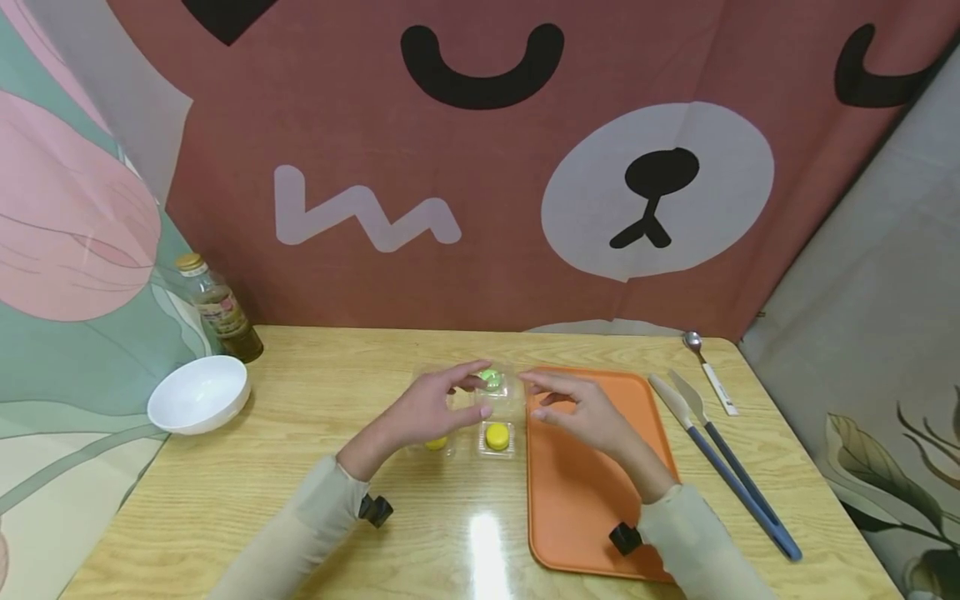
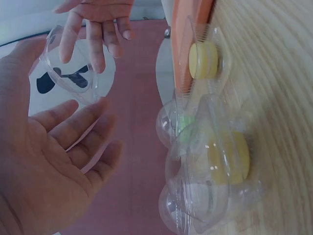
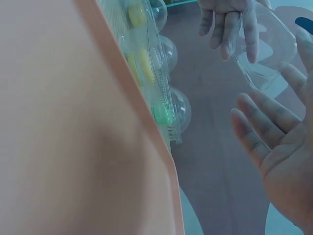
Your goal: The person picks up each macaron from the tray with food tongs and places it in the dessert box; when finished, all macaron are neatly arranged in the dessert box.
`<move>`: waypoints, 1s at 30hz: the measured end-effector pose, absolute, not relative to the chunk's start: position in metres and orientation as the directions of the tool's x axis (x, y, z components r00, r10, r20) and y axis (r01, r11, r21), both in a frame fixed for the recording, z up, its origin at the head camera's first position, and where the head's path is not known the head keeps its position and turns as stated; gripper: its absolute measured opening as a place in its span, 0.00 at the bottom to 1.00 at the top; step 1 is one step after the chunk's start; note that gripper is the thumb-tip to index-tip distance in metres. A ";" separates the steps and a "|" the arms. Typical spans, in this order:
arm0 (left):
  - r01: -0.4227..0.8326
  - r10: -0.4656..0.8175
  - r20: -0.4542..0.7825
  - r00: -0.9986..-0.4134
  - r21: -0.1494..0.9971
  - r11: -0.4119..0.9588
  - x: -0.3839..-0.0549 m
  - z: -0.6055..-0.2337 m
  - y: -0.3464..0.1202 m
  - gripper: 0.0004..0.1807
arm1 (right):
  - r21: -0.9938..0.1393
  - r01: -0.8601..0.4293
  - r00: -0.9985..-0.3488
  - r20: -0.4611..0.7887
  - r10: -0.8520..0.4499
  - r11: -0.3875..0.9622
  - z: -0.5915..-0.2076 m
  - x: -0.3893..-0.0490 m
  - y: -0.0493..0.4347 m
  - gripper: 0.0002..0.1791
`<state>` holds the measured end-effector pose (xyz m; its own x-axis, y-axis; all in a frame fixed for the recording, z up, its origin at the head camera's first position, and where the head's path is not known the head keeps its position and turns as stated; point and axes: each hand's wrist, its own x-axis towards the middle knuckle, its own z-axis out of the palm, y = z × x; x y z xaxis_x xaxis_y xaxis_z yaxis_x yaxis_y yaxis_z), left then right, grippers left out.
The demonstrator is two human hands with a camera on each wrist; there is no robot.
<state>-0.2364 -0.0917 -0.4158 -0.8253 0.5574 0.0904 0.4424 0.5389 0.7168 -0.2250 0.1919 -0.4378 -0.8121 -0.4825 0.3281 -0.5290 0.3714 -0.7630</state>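
Note:
Above the table both hands hold one small clear plastic cover [image 2: 73, 63] between them. My left hand [image 1: 435, 407] pinches its left side between thumb and fingers. From the opposite side my right hand [image 1: 581, 408] grips it, over the left edge of an orange tray [image 1: 600, 500]. Beneath and around the hands sit clear plastic packs with domes. One holds a yellow macaron [image 1: 497, 436], another a green macaron [image 1: 491, 380]. A further yellow macaron [image 2: 229, 156] lies in a pack below my left hand, partly hidden by it in the head view.
A white bowl [image 1: 198, 396] and a bottle of dark liquid [image 1: 225, 317] stand at the left. Right of the tray lie two blue-handled spreading knives [image 1: 731, 467] and a spoon [image 1: 708, 371]. A printed cloth [image 1: 480, 292] hangs behind the table.

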 end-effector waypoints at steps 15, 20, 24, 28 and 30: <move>0.520 0.589 0.081 -0.804 0.575 0.631 -0.234 -0.421 -0.095 0.46 | -0.682 -0.523 -0.833 0.281 -0.477 0.511 -0.441 -0.219 0.190 0.36; 0.576 0.608 0.110 -0.786 0.488 0.656 -0.232 -0.423 -0.095 0.46 | -0.605 -0.548 -0.826 0.281 -0.489 0.578 -0.442 -0.215 0.187 0.38; 0.603 0.618 0.119 -0.777 0.425 0.675 -0.232 -0.425 -0.094 0.47 | -0.530 -0.568 -0.819 0.292 -0.494 0.629 -0.445 -0.213 0.185 0.39; 0.598 0.618 0.090 -0.781 0.392 0.699 -0.230 -0.427 -0.093 0.48 | -0.482 -0.551 -0.832 0.263 -0.488 0.681 -0.450 -0.211 0.183 0.39; 0.599 0.621 0.077 -0.780 0.377 0.706 -0.230 -0.428 -0.092 0.48 | -0.457 -0.558 -0.829 0.260 -0.495 0.693 -0.454 -0.211 0.182 0.39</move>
<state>-0.2296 -0.0917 -0.4281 -0.7802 0.6209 0.0767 0.5992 0.7064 0.3768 -0.2107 0.1819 -0.4537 -0.8288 -0.4953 0.2605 -0.5577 0.6928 -0.4572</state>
